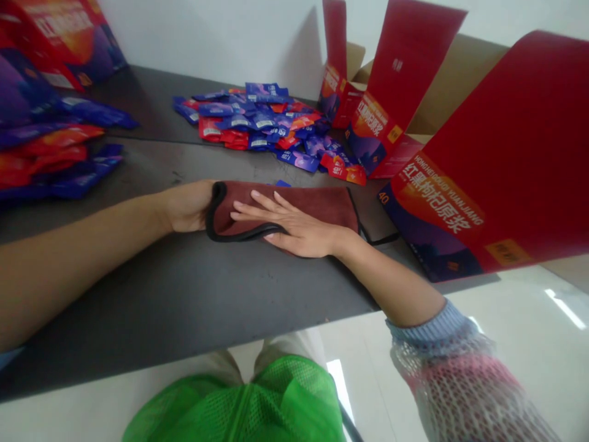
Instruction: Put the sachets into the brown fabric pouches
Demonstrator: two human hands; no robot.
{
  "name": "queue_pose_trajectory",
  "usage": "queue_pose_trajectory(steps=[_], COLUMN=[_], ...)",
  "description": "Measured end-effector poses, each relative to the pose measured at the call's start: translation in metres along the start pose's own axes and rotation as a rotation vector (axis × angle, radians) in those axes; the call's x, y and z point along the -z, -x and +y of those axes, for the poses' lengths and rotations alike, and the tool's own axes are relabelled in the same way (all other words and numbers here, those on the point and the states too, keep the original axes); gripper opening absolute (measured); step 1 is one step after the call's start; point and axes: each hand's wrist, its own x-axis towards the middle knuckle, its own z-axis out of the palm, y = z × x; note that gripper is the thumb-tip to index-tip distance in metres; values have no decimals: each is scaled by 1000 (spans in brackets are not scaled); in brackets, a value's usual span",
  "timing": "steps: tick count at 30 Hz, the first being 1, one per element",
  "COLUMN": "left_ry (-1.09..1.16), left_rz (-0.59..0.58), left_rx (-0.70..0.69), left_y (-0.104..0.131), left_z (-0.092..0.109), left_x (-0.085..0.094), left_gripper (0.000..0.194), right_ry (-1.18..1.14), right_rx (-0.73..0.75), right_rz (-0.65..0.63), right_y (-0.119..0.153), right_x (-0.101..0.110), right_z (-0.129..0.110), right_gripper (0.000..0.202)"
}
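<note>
A brown cloth (317,197) with black edging lies folded across the grey table, its left end curling up. My left hand (191,205) grips that left end; its fingertips are hidden behind the fold. Flat on top of the cloth rests my right hand (294,226), fingers spread and pointing left. Under the right end of the cloth, another dark-edged brown piece (377,224) shows; whether it is part of the same cloth I cannot tell.
Behind the cloth is a heap of blue and red sachets (262,120). Open red cartons (460,184) stand along the right. More sachets (50,156) and a red box (73,37) sit at the left. The grey table's (184,307) front edge runs before me.
</note>
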Motion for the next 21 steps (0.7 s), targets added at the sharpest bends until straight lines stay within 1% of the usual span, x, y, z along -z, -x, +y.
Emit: queue_pose_trajectory(steps=[3, 6, 8, 12, 15, 18, 21], left_ry=[5, 29, 30, 40, 49, 48, 30], left_rz=[102, 91, 81, 78, 31, -33, -52], left_rx=[28, 56, 60, 43, 39, 21, 22], left_y=[5, 5, 3, 1, 1, 0, -1], left_z=[4, 6, 7, 7, 7, 7, 6], left_x=[-13, -21, -24, -21, -17, -13, -10], left_gripper=[47, 48, 47, 47, 47, 47, 46], right_ry=[31, 20, -7, -65, -72, -39, 18], right_rx=[-13, -1, 7, 14, -7, -53, -129], right_rz=[-24, -38, -36, -32, -41, -50, -37], right_y=[1, 1, 1, 0, 1, 2, 5], right_x=[3, 6, 8, 11, 13, 17, 21], right_z=[3, 8, 11, 15, 16, 16, 20], right_gripper=[65, 66, 65, 62, 65, 68, 72])
